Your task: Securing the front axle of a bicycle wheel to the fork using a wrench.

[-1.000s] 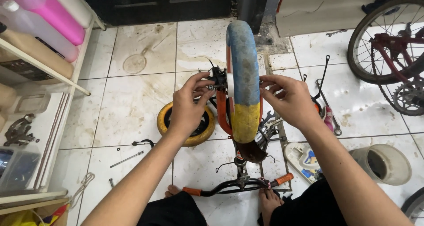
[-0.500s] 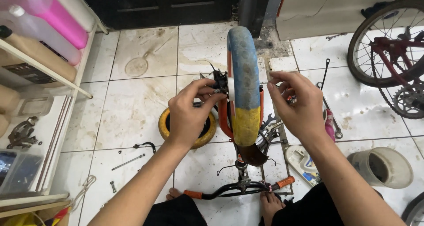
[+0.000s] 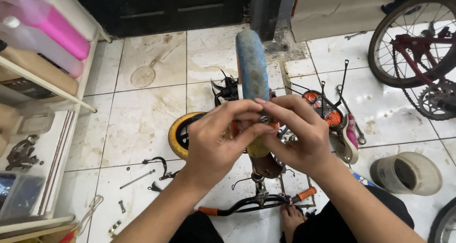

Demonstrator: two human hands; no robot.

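Both hands have been brought together in front of the upturned small bicycle, where half a second ago they were apart on either side of its blue wheel (image 3: pixel 251 65). The left hand (image 3: pixel 216 141) and the right hand (image 3: pixel 297 138) are now closed around a small metal part (image 3: pixel 262 120), pinched between the fingertips of both, just before the tyre. What kind of part it is cannot be told; it looks like a nut or an axle piece. From this it is judged that the wheel is no longer worked on directly and that the small piece is being handled. The bicycle's handlebar with orange grips (image 3: pixel 259 202) rests on the tiled floor (image 3: pixel 142 124) near the lower edge. A yellow-rimmed wheel (image 3: pixel 179 134) lies on the floor just left of the hands, and a grey bucket (image 3: pixel 406 174) stands towards the right edge.
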